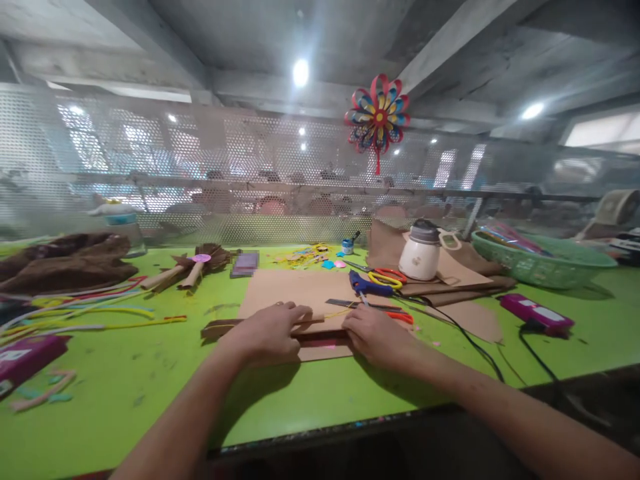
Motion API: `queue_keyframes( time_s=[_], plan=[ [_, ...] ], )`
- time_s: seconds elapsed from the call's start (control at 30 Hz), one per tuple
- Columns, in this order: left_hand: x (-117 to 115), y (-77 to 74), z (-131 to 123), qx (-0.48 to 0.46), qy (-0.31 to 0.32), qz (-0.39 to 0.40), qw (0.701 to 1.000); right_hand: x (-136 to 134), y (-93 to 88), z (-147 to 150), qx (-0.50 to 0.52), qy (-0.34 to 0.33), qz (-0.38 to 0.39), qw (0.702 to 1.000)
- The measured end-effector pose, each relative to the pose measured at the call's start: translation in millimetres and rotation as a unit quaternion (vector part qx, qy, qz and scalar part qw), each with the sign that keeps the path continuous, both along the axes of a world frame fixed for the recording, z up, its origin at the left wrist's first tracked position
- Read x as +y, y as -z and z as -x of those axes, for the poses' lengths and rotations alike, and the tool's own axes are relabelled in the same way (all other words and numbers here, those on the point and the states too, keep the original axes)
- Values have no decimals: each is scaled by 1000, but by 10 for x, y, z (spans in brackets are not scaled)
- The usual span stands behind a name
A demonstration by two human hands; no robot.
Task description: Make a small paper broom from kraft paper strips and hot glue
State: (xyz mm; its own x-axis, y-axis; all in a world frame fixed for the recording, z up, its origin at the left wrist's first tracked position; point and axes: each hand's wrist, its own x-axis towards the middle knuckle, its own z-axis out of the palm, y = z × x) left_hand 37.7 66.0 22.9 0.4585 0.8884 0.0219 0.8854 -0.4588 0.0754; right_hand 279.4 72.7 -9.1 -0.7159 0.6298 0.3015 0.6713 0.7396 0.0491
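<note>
My left hand (pixel 273 331) is closed over a folded brown paper strip (pixel 220 329), whose left end sticks out past the wrist. Opposite it, my right hand (pixel 375 335) has its fingers curled on the right part of the same strip. A thin yellow thread (pixel 343 312) runs between the two hands. Beneath them lies a flat tan cardboard sheet (pixel 285 287). Just beyond my right hand are a blue glue gun (pixel 370 285), a dark flat blade or ruler (pixel 345 304) and an orange handle (pixel 400 317). My fingers hide part of the strip.
Scissors with yellow and orange handles (pixel 387 277), a white bottle (pixel 419 257) and a green basket (pixel 545 260) stand at the right. Purple power strips (pixel 537 315) have cords trailing nearby. Paper-wrapped bundles (pixel 187 270) and colored strips (pixel 125 312) lie left. A perforated screen (pixel 250 213) rises behind.
</note>
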Motion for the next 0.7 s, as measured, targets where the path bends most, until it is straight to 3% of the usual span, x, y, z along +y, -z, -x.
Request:
queue_keyframes(
  time_s=[0.1,0.2,0.47,0.7],
  plan=[
    [67,84,64,-13,21,-8,1000,70,58,-47,35,25,-23,999],
    [136,112,85,-7,-18,-61,998,136,99,-93,74,22,-61,995],
    [198,-18,30,21,-2,-140,990,131,113,-97,195,12,-92,976],
    [189,66,40,19,-1,-113,993,11,51,46,48,52,-78,994]
  ],
)
